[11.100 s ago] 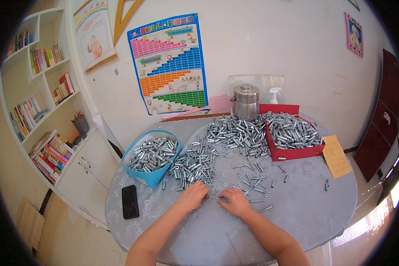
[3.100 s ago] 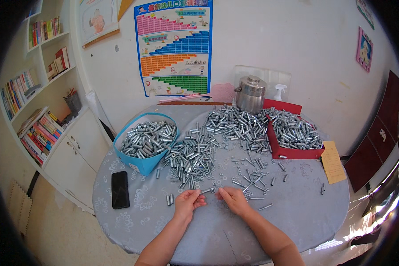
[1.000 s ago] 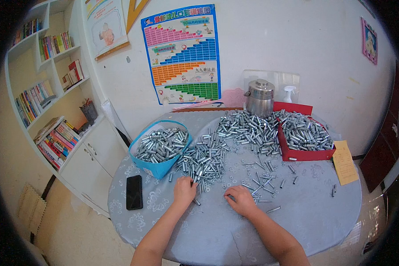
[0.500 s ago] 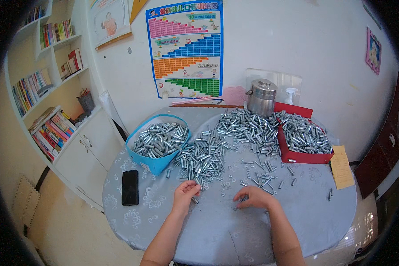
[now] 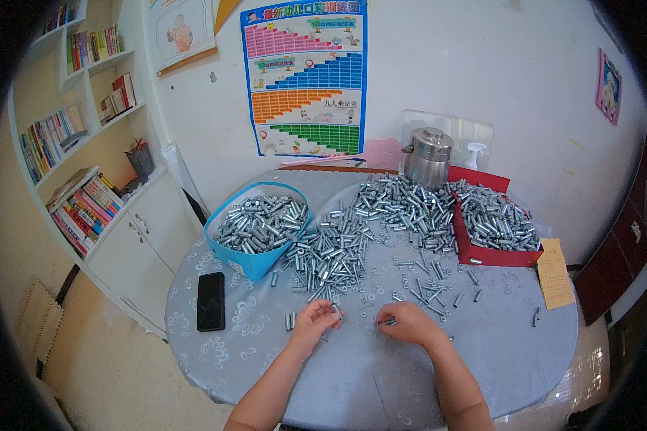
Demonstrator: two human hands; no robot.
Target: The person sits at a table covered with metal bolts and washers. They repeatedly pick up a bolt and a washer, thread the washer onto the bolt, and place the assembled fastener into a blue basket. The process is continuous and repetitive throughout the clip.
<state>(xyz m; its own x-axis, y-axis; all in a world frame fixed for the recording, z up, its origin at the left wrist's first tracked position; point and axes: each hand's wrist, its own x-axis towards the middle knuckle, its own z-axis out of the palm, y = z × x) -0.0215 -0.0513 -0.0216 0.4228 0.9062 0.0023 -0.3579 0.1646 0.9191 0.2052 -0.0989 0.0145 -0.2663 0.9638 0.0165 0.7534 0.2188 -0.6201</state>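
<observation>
Grey patterned cloth covers the round table (image 5: 525, 359), and both of the person's bare hands rest on it near the front edge. The left hand (image 5: 315, 323) lies with its fingers curled together at the near edge of the heap of small silver metal sleeves (image 5: 327, 255), its fingertips pinched on one short metal piece (image 5: 335, 309). The right hand (image 5: 408, 323) sits just beside it, a little apart, fingers drawn in and pinching a thin silver pin (image 5: 387, 322) that points toward the left hand. Loose pins and small washers (image 5: 428, 287) lie scattered on the cloth just beyond the right hand.

Further back, a blue fabric basket (image 5: 255, 262) stands to the left of the heap, filled with the same silver parts. A red shallow tray (image 5: 482, 253) on the right side holds more of them, and another pile (image 5: 402, 205) spreads between basket and tray. A lidded steel pot (image 5: 428, 156) stands at the far edge by the wall. A black phone (image 5: 210, 300) lies flat on the cloth, left of the left hand. A yellowish paper slip (image 5: 555, 273) lies near the table's right rim. White bookshelves (image 5: 86, 144) stand along the left wall, and a coloured chart poster (image 5: 305, 79) hangs above the table.
</observation>
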